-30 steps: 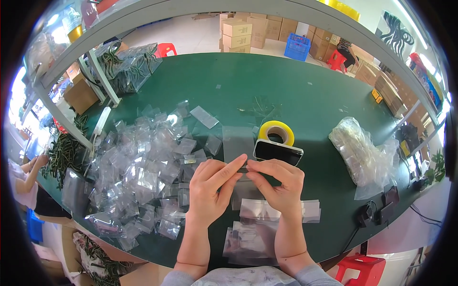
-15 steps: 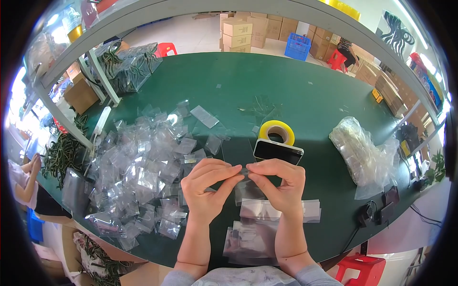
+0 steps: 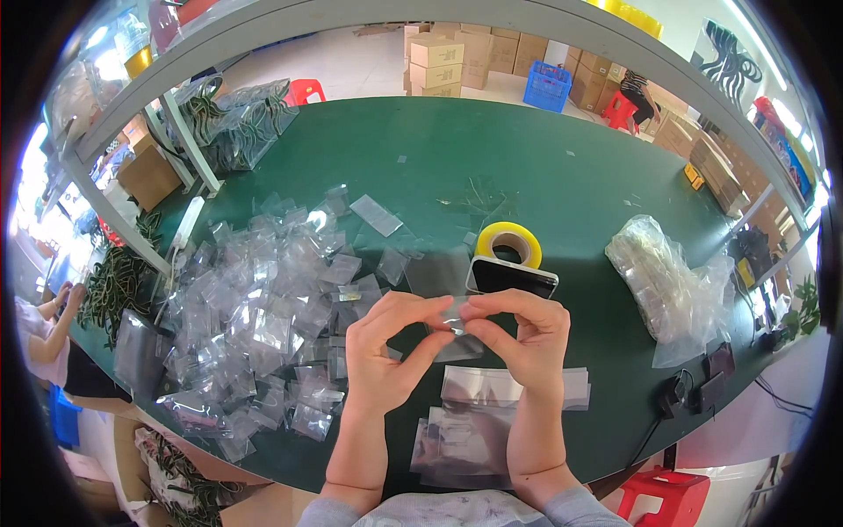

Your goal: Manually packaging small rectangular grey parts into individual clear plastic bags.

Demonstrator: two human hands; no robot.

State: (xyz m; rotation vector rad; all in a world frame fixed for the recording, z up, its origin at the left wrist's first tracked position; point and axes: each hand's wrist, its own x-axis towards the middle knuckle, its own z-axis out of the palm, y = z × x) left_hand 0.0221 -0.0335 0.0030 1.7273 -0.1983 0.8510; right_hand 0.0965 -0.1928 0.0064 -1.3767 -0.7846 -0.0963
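My left hand [image 3: 386, 351] and my right hand [image 3: 530, 344] meet over the green table, thumbs and forefingers pinching a small clear plastic bag [image 3: 455, 318]. It spans the gap between the fingertips; its exact outline is hard to see. Beneath lies another clear plastic piece [image 3: 460, 351]. Nearer me are flat clear film sheets [image 3: 465, 439], with a second stack [image 3: 574, 389] partly behind my right hand. Just beyond my fingers a phone [image 3: 512, 279] leans against a yellow roll of tape [image 3: 526, 237]. Left of my left hand spreads a big heap of small clear bags [image 3: 263, 281].
A bulging clear bag [image 3: 654, 272] sits on the right, near black adapters [image 3: 676, 393] with cables. A grey metal frame [image 3: 421, 28] arches over the far side. At the left edge a co-worker's hands [image 3: 68, 297] are near dark green strands [image 3: 114, 285]. A red stool [image 3: 665, 496] stands lower right.
My fingertips have shifted slightly, and the clear plastic now shows between them. My left hand has moved a little to the right. The co-worker's hands at the left have moved.
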